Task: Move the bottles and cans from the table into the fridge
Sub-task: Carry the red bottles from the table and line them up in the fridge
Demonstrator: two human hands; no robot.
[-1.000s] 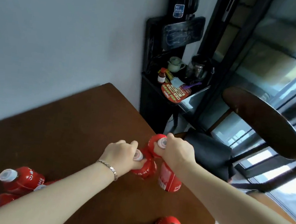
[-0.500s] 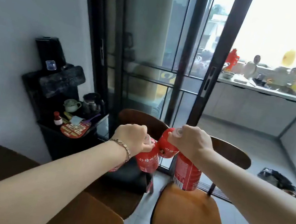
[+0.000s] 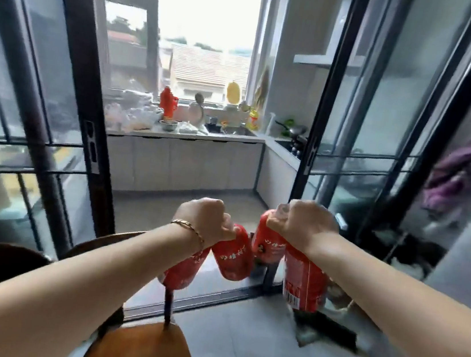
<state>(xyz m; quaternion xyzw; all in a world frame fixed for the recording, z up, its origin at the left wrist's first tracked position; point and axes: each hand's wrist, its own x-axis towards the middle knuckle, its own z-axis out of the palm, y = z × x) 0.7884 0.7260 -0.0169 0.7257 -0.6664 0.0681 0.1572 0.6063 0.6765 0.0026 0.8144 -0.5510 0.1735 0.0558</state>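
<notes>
My left hand is closed around the tops of two red bottles: one hangs to the right of the wrist and another shows under it. My right hand grips the tops of two more red bottles, a long one hanging straight down and a second tilted toward the left. All bottles hang in the air in front of me at waist height. The table and the fridge are out of view.
A wooden chair with an orange seat stands right below my arms. Ahead, black-framed glass sliding doors stand open onto a kitchen with a cluttered counter. Grey tiled floor lies to the right, with dark clutter by the door.
I have lifted the bottles off the table and turned right; the view swung from the table and wall past the chairs to the open kitchen doorway. Both hands kept their grip.
</notes>
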